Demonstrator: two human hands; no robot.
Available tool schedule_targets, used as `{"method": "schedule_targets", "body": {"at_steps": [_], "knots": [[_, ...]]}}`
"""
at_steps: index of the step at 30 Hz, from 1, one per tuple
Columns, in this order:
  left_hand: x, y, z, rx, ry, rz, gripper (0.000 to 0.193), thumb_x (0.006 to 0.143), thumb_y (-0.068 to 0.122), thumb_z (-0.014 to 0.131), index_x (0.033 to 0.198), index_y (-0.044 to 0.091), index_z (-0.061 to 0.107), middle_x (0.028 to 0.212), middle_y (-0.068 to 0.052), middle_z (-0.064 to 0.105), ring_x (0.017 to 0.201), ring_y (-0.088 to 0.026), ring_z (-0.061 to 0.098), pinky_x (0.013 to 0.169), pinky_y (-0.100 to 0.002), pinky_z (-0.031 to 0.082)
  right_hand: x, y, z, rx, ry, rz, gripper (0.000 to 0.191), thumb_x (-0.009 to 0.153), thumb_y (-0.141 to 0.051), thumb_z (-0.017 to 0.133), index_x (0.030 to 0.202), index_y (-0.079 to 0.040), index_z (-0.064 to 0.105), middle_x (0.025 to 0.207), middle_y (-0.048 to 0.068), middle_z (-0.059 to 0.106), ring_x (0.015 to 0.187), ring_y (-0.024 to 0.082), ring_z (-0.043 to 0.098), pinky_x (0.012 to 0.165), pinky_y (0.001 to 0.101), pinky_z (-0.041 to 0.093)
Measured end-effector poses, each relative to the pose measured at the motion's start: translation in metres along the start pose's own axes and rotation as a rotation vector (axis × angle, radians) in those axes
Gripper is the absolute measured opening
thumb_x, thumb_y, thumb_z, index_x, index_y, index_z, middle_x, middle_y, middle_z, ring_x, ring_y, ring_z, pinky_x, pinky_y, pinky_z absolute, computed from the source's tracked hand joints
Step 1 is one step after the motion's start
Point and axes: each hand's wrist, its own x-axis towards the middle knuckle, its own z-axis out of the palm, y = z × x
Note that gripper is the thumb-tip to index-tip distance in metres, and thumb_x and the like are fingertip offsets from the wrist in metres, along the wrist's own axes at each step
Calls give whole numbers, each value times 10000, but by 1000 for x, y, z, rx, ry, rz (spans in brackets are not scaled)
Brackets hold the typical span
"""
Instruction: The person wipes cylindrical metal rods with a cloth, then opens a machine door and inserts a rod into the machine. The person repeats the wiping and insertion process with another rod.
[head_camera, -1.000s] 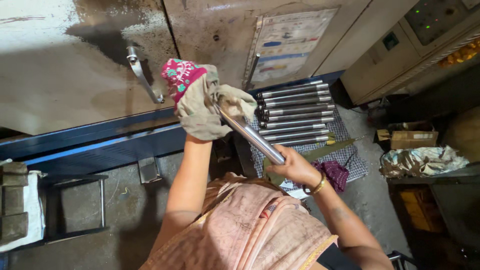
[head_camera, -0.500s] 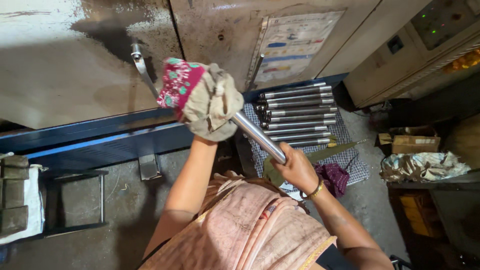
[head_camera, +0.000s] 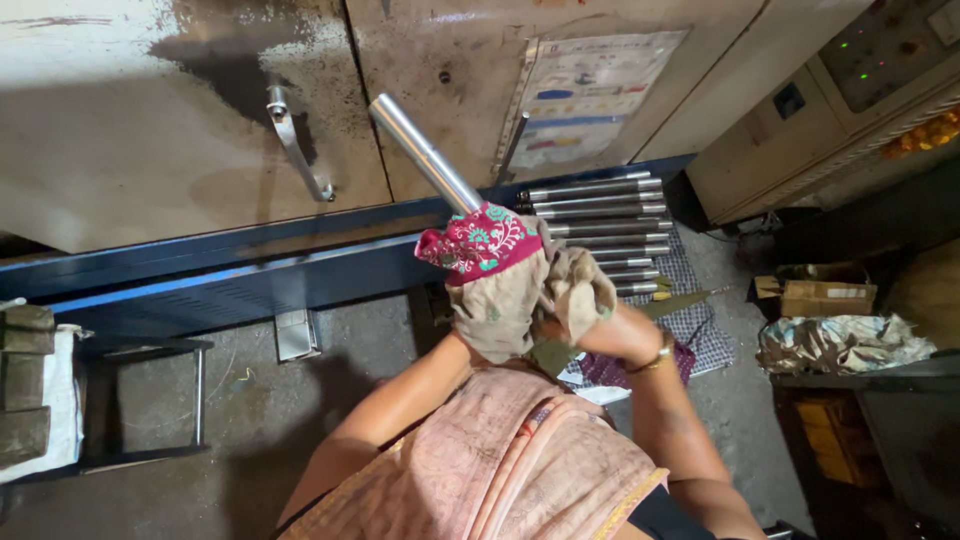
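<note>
Mid-frame, the left hand (head_camera: 497, 300) and right hand (head_camera: 585, 300) clench a rag (head_camera: 520, 285) round the rod (head_camera: 425, 152), seemingly heavy, stiff, slippery.

The lower part of the steel rod (head_camera: 425, 152) is hidden inside the rag (head_camera: 500, 275) wrapped around it. The left hand (head_camera: 492, 300) is covered almost wholly by that rag, so its grip cannot be made out. The right hand (head_camera: 600, 328) is partly masked by cloth, and its fingers are not seen. The stacked rods (head_camera: 600, 225) on the floor are overlapped at their near left ends. The control panel (head_camera: 900, 50) at the far right is cut off by the picture's edge.
</note>
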Motion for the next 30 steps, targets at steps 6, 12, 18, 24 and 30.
{"method": "schedule_targets", "body": {"at_steps": [6,12,18,24,30], "knots": [[-10,-8,-6,46,-23,-43,431,1004,353,652,1274,19,615,1247,-160,673,1176,-278,640,1050,-388,466,3,60,-5,905,348,289,617,911,-370,757,1394,-28,580,1284,96,644,1147,211,616,984,395,518],[-4,-28,-21,83,-22,-163,425,1002,352,656,1261,15,627,1231,-164,687,1162,-279,656,1043,-385,477,19,58,54,1233,34,180,845,881,-568,769,1464,-6,528,1380,61,637,1262,139,596,1089,331,484],[4,-45,-58,117,98,-291,420,1000,350,661,1247,11,639,1214,-167,702,1148,-280,671,1035,-382,488,16,39,56,865,-1,323,735,817,-270,853,1421,-6,528,1308,27,654,1197,104,578,1057,291,479],[6,-30,-93,257,71,-388,415,998,349,666,1233,8,651,1198,-171,716,1133,-281,687,1028,-380,499,20,9,40,344,211,459,506,786,-196,892,1143,78,660,933,63,675,843,170,588,723,397,502],[-1,41,-106,1276,-294,-757,411,995,348,670,1220,4,663,1182,-174,730,1119,-282,702,1020,-377,510,9,15,9,-63,225,611,404,750,-275,865,801,10,582,689,135,601,645,310,626,588,456,493]]}}
